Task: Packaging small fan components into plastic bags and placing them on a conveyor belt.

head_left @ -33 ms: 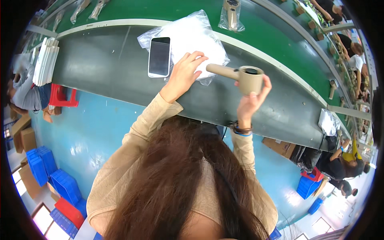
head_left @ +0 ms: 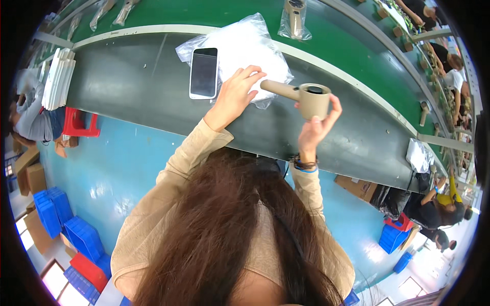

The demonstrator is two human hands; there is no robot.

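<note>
Holding the beige device (head_left: 307, 102) (handle (head_left: 278, 89) pointing left), the right grip (head_left: 315, 130) clasps its cylindrical head (head_left: 313, 108).

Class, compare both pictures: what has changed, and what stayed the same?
The right hand, holding the beige handheld device, has shifted slightly left. Nothing was taken hold of or let go. The left hand, phone and white plastic bag stayed put.

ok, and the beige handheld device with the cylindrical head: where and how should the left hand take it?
Probably round the slim, straight beige handle, from the left: it juts free toward the left hand, while the right hand already holds the cylindrical head.
</note>
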